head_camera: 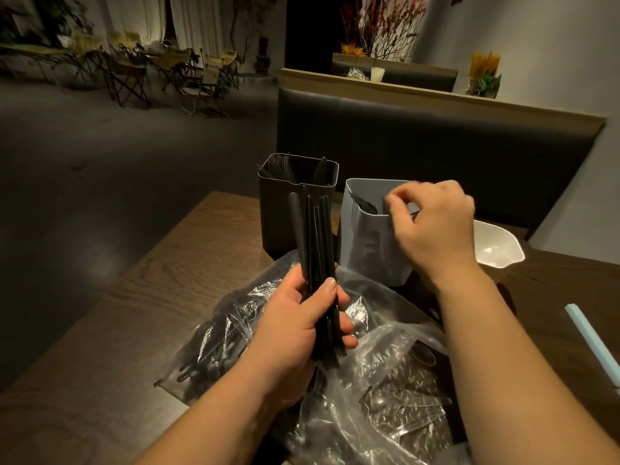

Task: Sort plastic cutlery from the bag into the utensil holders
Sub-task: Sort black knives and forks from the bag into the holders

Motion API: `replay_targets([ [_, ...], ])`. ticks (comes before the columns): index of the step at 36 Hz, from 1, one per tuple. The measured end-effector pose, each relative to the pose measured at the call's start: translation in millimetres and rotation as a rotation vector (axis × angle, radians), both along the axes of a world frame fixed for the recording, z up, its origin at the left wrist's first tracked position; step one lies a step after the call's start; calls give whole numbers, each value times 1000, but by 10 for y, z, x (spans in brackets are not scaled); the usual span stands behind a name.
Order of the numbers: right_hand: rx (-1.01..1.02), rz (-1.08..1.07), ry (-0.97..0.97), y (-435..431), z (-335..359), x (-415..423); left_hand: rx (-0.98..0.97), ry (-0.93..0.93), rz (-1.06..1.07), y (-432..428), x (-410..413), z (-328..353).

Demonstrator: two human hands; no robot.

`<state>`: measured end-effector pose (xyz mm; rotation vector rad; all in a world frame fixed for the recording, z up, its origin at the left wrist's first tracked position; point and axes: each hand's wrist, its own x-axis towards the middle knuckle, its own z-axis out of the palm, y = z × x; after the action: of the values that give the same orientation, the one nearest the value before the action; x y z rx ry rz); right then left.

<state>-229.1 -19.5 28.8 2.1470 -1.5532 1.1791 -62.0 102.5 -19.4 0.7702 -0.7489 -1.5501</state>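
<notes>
My left hand (302, 323) grips an upright bundle of black plastic cutlery (315, 243) above the clear plastic bag (375, 357), which holds more black pieces. Behind it stands a dark utensil holder (278, 209) with several black pieces inside. To its right is a grey utensil holder (365, 243) with black cutlery showing at its rim. My right hand (432, 223) hovers over the grey holder's right rim, fingers curled downward; what they pinch is hidden. A white holder (496, 246) sits further right.
The wooden table (167, 297) ends at the left, with open floor beyond. A dark padded bench back (436, 146) rises behind the holders. A pale blue straw-like stick (590, 340) lies at the right edge. Folding chairs stand far back left.
</notes>
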Motion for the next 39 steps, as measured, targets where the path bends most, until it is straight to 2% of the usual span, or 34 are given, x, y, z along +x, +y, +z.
replay_targets([
  [2,126,-56,69,87,-18,16,-17,-23,9,4,-2,-9],
  [4,151,-68,70,204,-2,35,-35,-60,10,8,-7,-17],
  [8,27,224,-3,441,170,140,-51,-120,-35,30,-19,-33],
  [10,27,306,148,556,208,211,-61,-149,-60,30,-16,-51],
  [13,-11,274,440,672,139,287,-73,-159,-127,22,22,-39],
  [15,33,277,573,681,16,284,-51,-123,-208,10,79,-15],
  [17,60,288,613,673,-59,270,-45,-77,-311,-5,161,-2],
  [19,18,287,574,678,-82,274,-47,-57,-407,-4,237,14],
  [21,-10,307,545,683,-85,298,-38,6,-505,-1,291,19],
  [23,43,353,543,685,-80,302,-29,152,-643,-19,342,1],
  [25,192,337,605,714,-10,319,9,314,-792,-51,384,-11],
  [27,326,275,657,776,77,324,33,475,-854,-97,438,-38],
  [29,444,236,557,816,130,315,26,622,-857,-127,494,-74],
  [31,551,229,458,796,108,316,29,590,-767,-123,503,-56],
  [33,690,273,286,761,77,329,57,333,-509,-106,441,-23],
  [36,927,460,-187,795,51,393,36,25,-116,-74,285,-2],
  [38,1090,592,-422,829,40,410,-45,-99,18,-64,188,-24],
  [39,1164,642,-474,841,28,415,-84,-124,37,-46,158,-27],
])
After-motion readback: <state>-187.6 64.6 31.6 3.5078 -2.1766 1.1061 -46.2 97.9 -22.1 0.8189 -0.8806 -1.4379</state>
